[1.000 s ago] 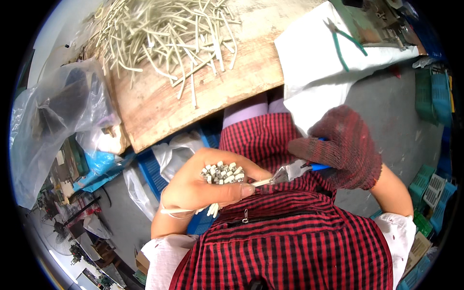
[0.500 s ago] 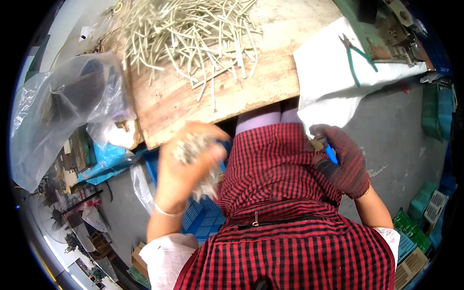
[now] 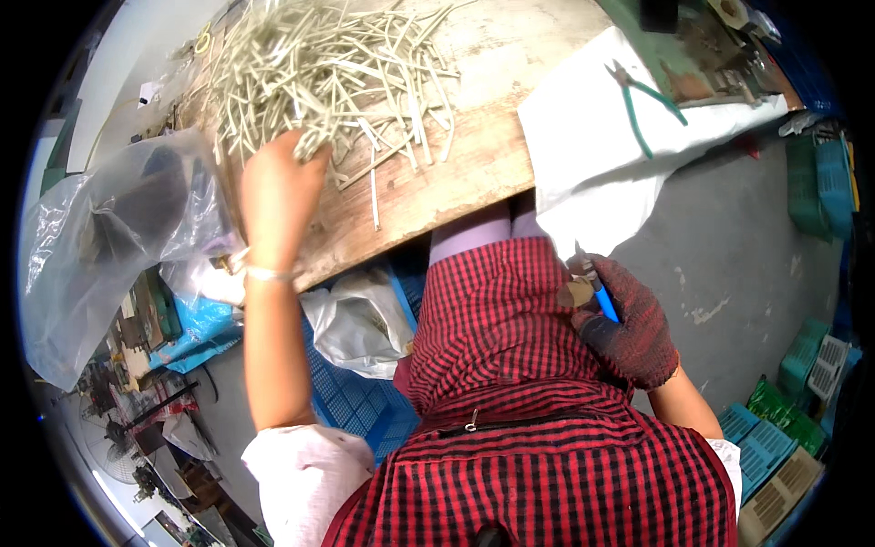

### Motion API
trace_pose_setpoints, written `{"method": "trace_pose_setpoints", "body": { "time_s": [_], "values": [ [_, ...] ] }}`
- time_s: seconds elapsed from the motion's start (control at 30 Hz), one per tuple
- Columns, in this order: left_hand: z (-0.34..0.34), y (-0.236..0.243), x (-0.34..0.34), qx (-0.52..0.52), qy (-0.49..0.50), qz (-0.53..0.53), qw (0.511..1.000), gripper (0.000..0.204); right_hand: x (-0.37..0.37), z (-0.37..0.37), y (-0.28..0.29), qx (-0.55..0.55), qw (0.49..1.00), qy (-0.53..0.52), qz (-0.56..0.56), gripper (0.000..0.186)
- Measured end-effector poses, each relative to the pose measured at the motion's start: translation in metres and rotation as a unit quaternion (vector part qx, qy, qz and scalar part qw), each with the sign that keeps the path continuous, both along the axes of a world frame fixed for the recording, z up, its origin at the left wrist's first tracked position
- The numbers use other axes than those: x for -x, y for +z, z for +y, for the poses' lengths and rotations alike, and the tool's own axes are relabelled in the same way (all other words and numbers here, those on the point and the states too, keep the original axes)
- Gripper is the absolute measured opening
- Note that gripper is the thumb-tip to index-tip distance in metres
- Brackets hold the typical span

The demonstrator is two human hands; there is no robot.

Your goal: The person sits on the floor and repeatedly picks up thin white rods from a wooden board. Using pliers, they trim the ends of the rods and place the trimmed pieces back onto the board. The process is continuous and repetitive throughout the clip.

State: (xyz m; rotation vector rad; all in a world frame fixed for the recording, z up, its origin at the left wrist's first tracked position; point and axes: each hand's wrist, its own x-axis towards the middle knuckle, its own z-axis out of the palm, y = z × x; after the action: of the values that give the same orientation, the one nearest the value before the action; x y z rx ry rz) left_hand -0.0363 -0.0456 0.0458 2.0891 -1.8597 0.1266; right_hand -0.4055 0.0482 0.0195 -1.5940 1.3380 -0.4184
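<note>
Hands: right, gloved, over the lap, fingers curled round a blue tool; left, bare, back up, farther out at the pile, fingers bent inward. Fingertips blur into the strips, so can't tell how far open it is or if it grips any.

Checked apron nearest. Left of the lap, partly under the table: blue crate with a white bag in it; bag mouth gapes, contents too small to tell. At the table's left side, clear bag, crumpled, contents unclear. More crates on the floor at far right, blue, teal, white and beige, plus a green bag among them.

Blue tool: metal tip points away from the body, slightly left; long axis runs the same way. Strips are pale, thin, heaped, axes every which way; one at the near edge points roughly at the lap.

Pile sits on the table's left half, mostly beyond the left hand and right of it, well apart from the right hand. Farther right, green pliers lie on a white sheet, beyond the right hand, handles splayed toward the person.
</note>
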Motion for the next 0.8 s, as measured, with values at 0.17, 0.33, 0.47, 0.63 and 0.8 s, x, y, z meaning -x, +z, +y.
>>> {"method": "trace_pose_setpoints", "body": {
  "time_s": [0.17,0.33,0.47,0.63,0.8],
  "values": [
    [0.069,0.039,0.025,-0.111,0.002,0.387,0.915,0.020,-0.019,-0.008,-0.004,-0.092,0.988,0.024,-0.122,0.055],
    [0.128,0.020,0.093,-0.135,-0.008,0.739,0.660,0.031,-0.052,-0.024,0.032,0.153,0.977,0.144,-0.022,0.057],
    [0.130,0.027,0.102,-0.161,-0.018,0.794,0.586,0.038,-0.057,-0.030,0.055,0.264,0.951,0.151,0.056,0.055],
    [0.120,0.048,0.098,-0.214,0.028,0.785,0.580,0.034,-0.069,-0.036,0.085,0.287,0.928,0.186,0.145,0.050],
    [0.114,0.057,0.093,-0.295,0.040,0.747,0.594,0.030,-0.053,-0.040,0.083,0.449,0.835,0.238,0.212,0.047]
  ]
}}
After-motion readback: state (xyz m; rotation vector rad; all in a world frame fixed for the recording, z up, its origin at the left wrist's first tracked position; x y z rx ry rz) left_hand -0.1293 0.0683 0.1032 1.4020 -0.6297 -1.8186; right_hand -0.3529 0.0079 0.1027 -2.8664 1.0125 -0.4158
